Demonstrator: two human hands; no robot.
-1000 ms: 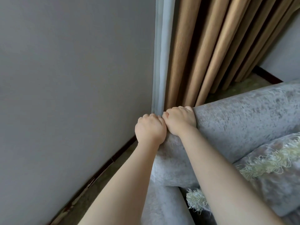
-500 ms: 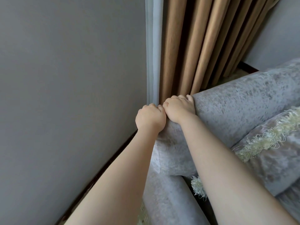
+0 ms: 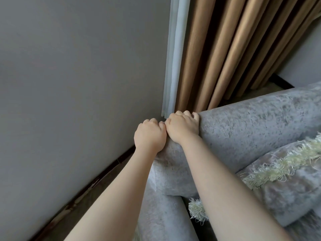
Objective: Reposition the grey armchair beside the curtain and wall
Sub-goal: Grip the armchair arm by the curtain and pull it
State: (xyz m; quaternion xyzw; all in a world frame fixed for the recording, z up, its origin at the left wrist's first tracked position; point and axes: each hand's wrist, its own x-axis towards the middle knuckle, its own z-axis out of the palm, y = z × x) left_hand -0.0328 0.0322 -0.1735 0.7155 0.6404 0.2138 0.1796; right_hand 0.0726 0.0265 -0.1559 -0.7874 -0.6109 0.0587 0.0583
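Note:
The grey armchair [image 3: 246, 126], covered in mottled velvet, fills the right and lower part of the head view. Its top back corner sits close to the tan pleated curtain [image 3: 225, 54] and the grey wall [image 3: 78, 75]. My left hand [image 3: 150, 136] grips that corner from the wall side, fingers curled over the edge. My right hand [image 3: 182, 127] grips the top of the backrest right beside it, knuckles touching the left hand. The fingertips of both hands are hidden behind the chair's back.
A grey cushion with a pale fringe [image 3: 286, 180] lies on the seat. A white sheer curtain strip [image 3: 173, 58] hangs in the corner. A dark skirting board [image 3: 97, 180] runs along the wall, with a narrow strip of floor [image 3: 107, 186] between wall and chair.
The chair's backrest corner and both hands have shifted slightly toward the curtain and wall corner. The grips look unchanged.

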